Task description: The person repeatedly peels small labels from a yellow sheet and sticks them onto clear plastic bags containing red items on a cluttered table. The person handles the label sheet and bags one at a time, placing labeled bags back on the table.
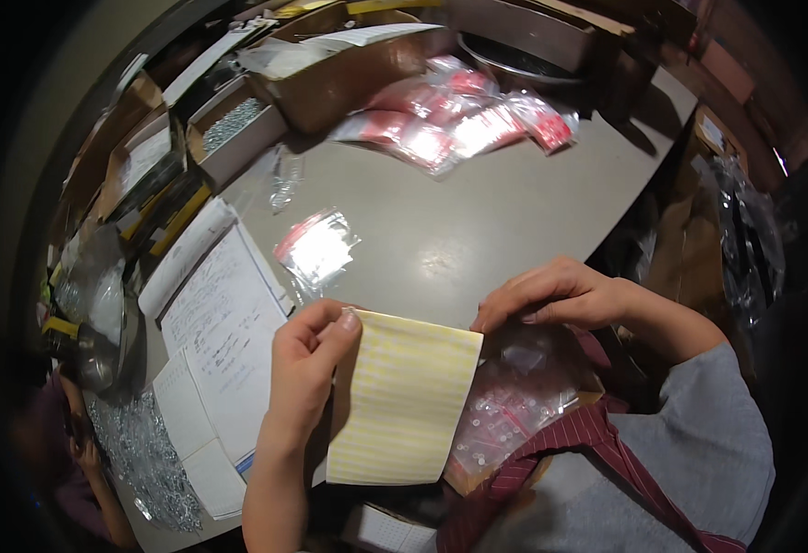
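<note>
My left hand (310,355) pinches the upper left corner of a sheet with pale yellow and white stripes (406,401), thumb on top. The sheet looks like rows of small labels and tilts over the table's near edge. At its upper right corner is my right hand (551,297), fingers bent, fingertips on the corner. Whether the thumb grips it too is hard to see. Just below my right hand, clear plastic bags (505,405) with small white round pieces fill a carton. Beyond the sheet a small stack of clear bags with red tops (319,249) lies on the table.
An open notebook (224,323) lies left, beside a heap of small metal parts (151,461). Several red-and-clear packets (459,115) are piled at the back. Boxes, one holding metal pieces (232,124), line the far left. Another person's hand (86,456) is at the left edge.
</note>
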A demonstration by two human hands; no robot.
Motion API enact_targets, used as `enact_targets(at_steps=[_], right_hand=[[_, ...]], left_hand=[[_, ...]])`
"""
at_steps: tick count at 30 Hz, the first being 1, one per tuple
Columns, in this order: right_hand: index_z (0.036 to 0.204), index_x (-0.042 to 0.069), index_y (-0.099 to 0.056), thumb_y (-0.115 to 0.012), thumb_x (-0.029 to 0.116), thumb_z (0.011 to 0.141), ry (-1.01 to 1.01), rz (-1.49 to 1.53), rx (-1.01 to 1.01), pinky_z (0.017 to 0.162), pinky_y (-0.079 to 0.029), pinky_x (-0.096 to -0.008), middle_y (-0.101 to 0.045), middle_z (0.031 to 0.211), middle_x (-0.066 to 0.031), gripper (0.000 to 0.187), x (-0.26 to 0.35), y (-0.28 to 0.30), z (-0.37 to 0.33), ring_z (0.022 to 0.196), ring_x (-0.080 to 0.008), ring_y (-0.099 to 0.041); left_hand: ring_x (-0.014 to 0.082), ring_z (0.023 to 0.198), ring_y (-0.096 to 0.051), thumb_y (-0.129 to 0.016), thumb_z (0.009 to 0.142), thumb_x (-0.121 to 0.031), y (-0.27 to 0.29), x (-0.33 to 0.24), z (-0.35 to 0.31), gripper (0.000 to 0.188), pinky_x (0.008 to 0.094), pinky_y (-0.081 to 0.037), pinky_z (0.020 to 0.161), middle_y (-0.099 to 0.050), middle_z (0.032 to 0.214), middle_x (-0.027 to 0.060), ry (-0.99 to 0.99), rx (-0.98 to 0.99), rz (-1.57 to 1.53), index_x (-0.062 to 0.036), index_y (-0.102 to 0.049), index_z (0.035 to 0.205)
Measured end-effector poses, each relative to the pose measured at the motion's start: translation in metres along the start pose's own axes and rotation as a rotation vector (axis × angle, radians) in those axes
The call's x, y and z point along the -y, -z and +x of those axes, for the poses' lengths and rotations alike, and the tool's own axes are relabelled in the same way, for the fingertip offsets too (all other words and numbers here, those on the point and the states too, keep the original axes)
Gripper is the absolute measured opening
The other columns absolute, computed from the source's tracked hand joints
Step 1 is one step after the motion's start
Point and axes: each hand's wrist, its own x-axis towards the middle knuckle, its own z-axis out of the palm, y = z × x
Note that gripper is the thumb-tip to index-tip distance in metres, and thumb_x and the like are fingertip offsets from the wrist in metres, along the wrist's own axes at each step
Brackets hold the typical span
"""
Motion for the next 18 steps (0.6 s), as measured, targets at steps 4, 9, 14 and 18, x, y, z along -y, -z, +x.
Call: enact_targets(at_steps=[4, 9, 14, 18], right_hand=[[0.122, -0.002, -0.067, -0.056, 0.013, 0.104, -0.178, 0.194, -0.156, 0.092, -0.053, -0.0336, -0.069, 0.117, -0.01, 0.026, 0.013, -0.014, -0.002, 0.099, -0.0154, -0.068], [0.112, -0.001, -0.065, -0.062, 0.023, 0.101, 0.009, -0.305, -0.2, 0.088, -0.053, -0.0354, -0.068, 0.107, -0.0116, 0.027, 0.021, -0.016, 0.041, 0.1, -0.0217, -0.066], [0.105, 0.003, -0.061, -0.069, 0.018, 0.088, 0.253, -0.739, -0.227, 0.09, -0.05, -0.0423, -0.063, 0.1, -0.0162, 0.024, 0.013, -0.044, 0.105, 0.098, -0.0361, -0.062], [0.105, 0.004, -0.06, -0.073, 0.015, 0.082, 0.347, -0.904, -0.153, 0.09, -0.049, -0.042, -0.061, 0.102, -0.0143, 0.028, 0.011, -0.042, 0.126, 0.099, -0.0344, -0.06]], left_hand=[[0.0006, 0.066, -0.044, -0.067, 0.1, -0.018, 0.006, 0.003, -0.001, 0.019, 0.0199, -0.034, 0.061, -0.055, 0.072, -0.0067, -0.05, -0.027, 0.081, -0.0014, -0.064, 0.091], [0.0021, 0.07, -0.048, -0.068, 0.098, -0.015, -0.01, -0.002, -0.005, 0.014, 0.0202, -0.038, 0.063, -0.058, 0.077, -0.0059, -0.001, -0.049, 0.102, -0.0026, -0.065, 0.091], [0.004, 0.077, -0.055, -0.065, 0.1, -0.014, 0.001, 0.01, -0.004, 0.016, 0.0213, -0.045, 0.068, -0.065, 0.084, -0.0022, -0.074, -0.025, 0.121, 0.0014, -0.068, 0.102], [0.0058, 0.086, -0.06, -0.061, 0.102, -0.012, 0.002, 0.008, -0.007, 0.02, 0.023, -0.049, 0.076, -0.069, 0.094, 0.0019, -0.071, -0.017, 0.06, 0.0053, -0.068, 0.11]])
